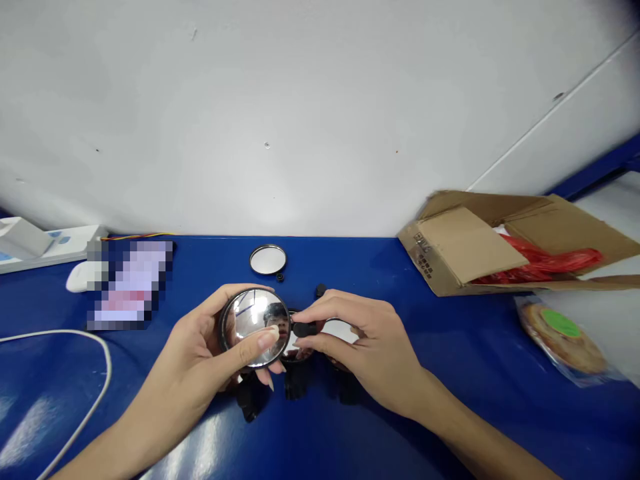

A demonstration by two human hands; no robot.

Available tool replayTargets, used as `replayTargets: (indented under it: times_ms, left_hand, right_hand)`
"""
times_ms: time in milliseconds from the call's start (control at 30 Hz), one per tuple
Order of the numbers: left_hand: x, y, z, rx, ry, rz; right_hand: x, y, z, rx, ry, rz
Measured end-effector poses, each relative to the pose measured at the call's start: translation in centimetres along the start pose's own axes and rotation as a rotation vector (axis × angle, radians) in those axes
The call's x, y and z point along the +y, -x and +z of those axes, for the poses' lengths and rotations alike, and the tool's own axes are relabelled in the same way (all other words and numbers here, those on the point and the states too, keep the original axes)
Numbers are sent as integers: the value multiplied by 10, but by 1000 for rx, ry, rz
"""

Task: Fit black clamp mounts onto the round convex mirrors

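My left hand (215,353) grips a small round mirror (250,320) with a black rim, its thumb lying across the glass. At the mirror's right edge, my right hand (363,340) pinches a short black stem (305,329) between thumb and fingertips. The stem meets the rim there; whether it is fixed to it I cannot tell. Behind and below my hands lie more round mirrors, one of them (297,350) partly covered and another mirror (340,330) behind my right fingers. Black clamp-like mounts (296,383) show beneath them.
A loose round mirror (268,259) lies near the wall on the blue table (320,440). An opened cardboard box (470,247) with red plastic and a wrapped round pastry (567,337) are at right. At left are a blurred phone (133,283), a white mouse-like object (83,277) and a white cable (107,363).
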State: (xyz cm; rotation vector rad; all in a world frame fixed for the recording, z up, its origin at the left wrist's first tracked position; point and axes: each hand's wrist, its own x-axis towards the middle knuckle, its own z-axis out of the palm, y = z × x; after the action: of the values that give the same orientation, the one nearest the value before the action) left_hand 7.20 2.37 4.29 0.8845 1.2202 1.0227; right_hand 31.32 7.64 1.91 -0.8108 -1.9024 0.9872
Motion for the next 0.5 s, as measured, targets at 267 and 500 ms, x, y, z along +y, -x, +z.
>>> replayTargets:
  times_ms: [267, 500]
  left_hand:
    - [-7, -10, -12, 2, 44, -21]
    - [-9, -17, -14, 56, 176, -71]
  right_hand:
    - [0, 1, 3, 108, 90, -165]
    - [3, -3, -7, 8, 73, -216]
